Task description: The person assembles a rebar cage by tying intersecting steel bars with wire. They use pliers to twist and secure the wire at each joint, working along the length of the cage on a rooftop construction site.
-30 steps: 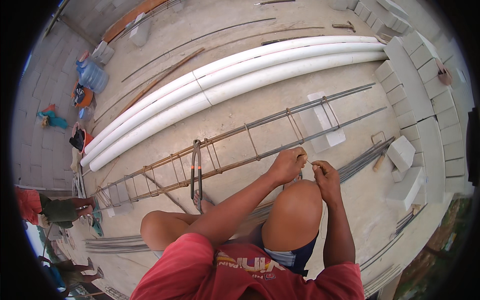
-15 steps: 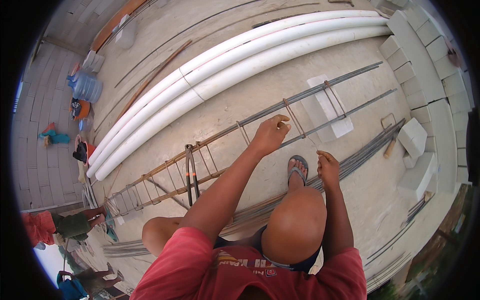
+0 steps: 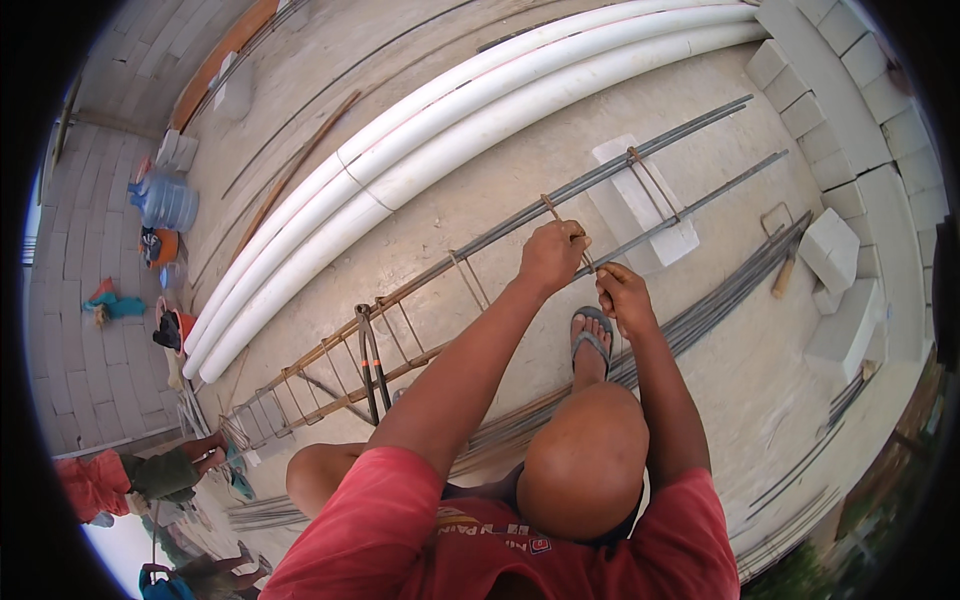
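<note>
A long rebar cage of parallel steel bars and rectangular stirrups stretches diagonally before me. My left hand is closed, its fingertips at a stirrup between the upper and lower bars. Beside the lower bar, my right hand is closed in a pinch where that stirrup meets the bar. The thin tie wire in it is barely visible now. A pair of pincers with dark, orange-marked handles hangs on the cage left of my left forearm. A white block supports the cage's right end.
Several white pipes lie beyond the cage. A bundle of loose rebar runs along my right side, close to my sandalled foot. Pale blocks stand at right. Another person's legs show at far left, near a blue water jug.
My right hand has moved up and left to the lower bar, bringing the wire to the stirrup. My left hand has shifted slightly right and closed at the stirrup. The view has shifted slightly.
</note>
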Motion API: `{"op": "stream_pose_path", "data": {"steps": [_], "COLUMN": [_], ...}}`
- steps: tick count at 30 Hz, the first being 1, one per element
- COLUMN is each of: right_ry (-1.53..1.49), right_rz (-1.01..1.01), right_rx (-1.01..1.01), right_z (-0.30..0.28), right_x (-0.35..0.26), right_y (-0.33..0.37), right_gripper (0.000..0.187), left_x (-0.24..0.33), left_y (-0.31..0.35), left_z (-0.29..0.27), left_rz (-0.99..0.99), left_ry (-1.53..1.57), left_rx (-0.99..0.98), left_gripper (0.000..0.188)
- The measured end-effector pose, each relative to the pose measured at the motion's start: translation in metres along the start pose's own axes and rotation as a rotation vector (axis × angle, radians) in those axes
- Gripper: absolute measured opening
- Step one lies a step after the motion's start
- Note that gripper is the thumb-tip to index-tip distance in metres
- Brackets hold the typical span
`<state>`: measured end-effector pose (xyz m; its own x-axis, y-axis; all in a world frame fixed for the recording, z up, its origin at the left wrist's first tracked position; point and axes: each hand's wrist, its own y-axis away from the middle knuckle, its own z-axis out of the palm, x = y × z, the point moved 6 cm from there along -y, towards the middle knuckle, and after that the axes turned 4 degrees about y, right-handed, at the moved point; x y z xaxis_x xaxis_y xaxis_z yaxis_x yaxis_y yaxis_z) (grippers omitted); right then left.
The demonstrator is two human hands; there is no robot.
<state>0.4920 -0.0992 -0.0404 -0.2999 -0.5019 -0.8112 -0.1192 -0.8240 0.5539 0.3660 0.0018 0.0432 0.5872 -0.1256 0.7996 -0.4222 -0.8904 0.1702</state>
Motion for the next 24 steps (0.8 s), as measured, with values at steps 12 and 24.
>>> {"op": "stream_pose_path", "data": {"steps": [12,24], "right_ry": [0.472,0.548], "right_rz": [-0.291,-0.441], "right_rx": [0.199,0.182], "right_z": [0.005,0.008], "right_x": [-0.021,-0.023], "right_y": [0.016,0.015], "right_gripper": [0.027,0.021], "left_x": [0.012,0.026], "left_y": [0.007,0.055], "left_z": [-0.001,0.011], "left_rz": [0.017,0.594], "left_ry": [0.142,-0.172], "left_rx": [-0.022,-0.076], "left_gripper": [0.020,0.006]}}
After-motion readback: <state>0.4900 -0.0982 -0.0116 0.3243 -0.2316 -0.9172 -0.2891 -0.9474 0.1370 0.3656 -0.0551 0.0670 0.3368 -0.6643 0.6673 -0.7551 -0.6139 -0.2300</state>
